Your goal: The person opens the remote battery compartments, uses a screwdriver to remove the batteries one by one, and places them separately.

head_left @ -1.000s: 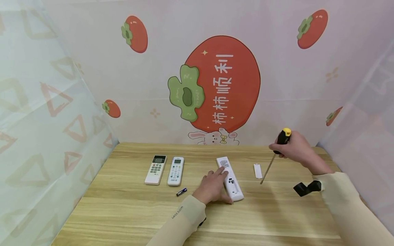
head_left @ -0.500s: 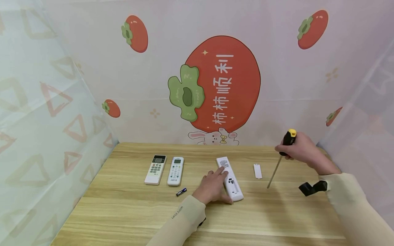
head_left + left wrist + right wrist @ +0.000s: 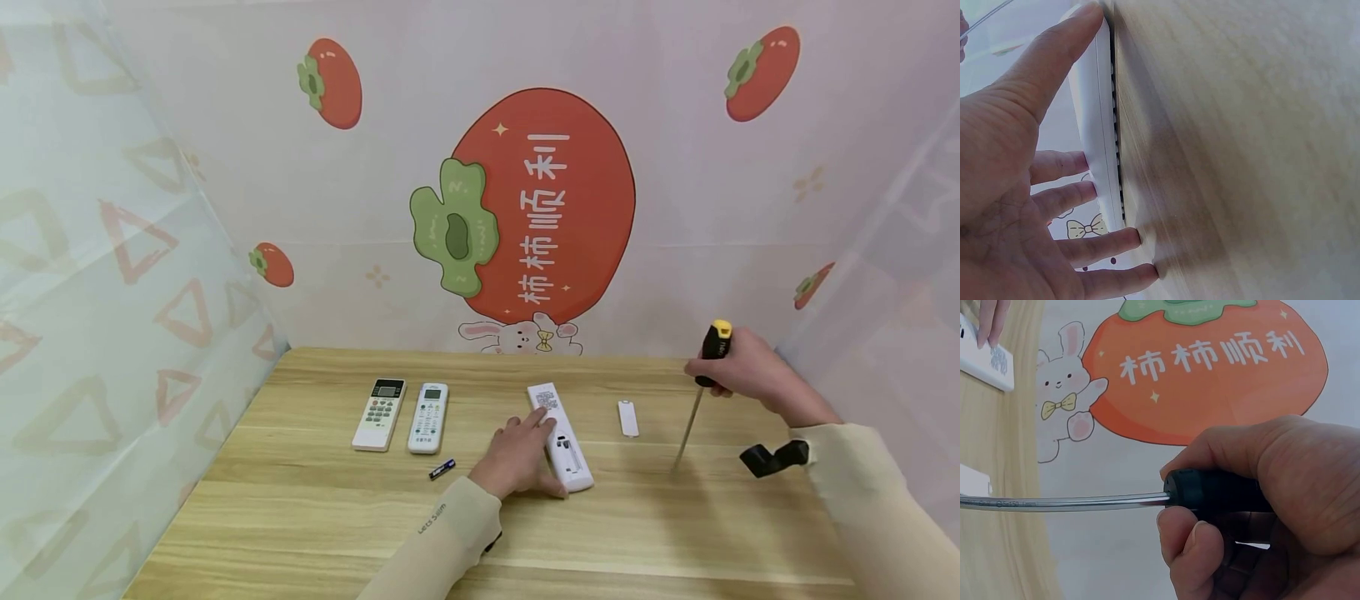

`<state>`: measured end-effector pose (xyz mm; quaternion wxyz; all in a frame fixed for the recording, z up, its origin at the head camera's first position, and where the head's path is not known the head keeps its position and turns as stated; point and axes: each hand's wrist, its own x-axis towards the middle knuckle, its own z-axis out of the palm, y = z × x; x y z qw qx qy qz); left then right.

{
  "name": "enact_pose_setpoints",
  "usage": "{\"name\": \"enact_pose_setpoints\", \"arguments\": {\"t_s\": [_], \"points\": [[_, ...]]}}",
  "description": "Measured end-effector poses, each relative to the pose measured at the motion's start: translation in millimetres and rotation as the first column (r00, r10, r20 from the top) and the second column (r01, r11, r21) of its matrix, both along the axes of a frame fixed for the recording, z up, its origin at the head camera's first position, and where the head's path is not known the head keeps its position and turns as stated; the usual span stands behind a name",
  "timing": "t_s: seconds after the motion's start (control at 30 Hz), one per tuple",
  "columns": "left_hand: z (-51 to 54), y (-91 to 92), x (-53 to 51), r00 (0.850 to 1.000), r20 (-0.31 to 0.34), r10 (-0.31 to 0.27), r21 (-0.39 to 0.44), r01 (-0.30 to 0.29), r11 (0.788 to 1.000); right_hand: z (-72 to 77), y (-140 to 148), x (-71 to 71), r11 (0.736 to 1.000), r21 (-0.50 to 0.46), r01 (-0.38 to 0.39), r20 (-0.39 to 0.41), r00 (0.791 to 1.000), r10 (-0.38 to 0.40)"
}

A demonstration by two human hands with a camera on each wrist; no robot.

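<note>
A white remote control lies face down on the wooden table, its battery compartment uncovered toward the near end. My left hand rests on it from the left. In the left wrist view the thumb presses near one end, two fingers touch the remote's side, and the other two reach the tabletop, all fairly straight. My right hand grips a screwdriver by its black handle with a yellow end. The long metal shaft points down toward the table; I cannot tell whether its tip touches. A small white battery cover lies between the remote and screwdriver.
Two more white remotes, one with a dark-topped face and one narrower, lie face up at the left. A dark blue battery lies in front of them. A printed backdrop stands behind the table.
My right hand has moved right and slightly toward me with the screwdriver, away from the battery cover. The left hand and the remote under it have stayed put.
</note>
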<state>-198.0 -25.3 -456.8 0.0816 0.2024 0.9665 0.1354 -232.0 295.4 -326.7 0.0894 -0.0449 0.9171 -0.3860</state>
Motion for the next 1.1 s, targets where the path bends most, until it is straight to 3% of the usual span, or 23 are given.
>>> {"name": "enact_pose_setpoints", "arguments": {"t_s": [0.57,1.1], "points": [[0.7,-0.4,0.5,1.0,0.007,0.001,0.005,-0.001,1.0,-16.4,13,-9.6,0.995,0.098,-0.024,0.08,0.997,0.016],[-0.4,-1.1,-0.4,1.0,-0.004,-0.004,-0.009,0.004,1.0,-29.7,19,-15.2,0.992,0.12,-0.027,0.127,0.992,0.011]]}}
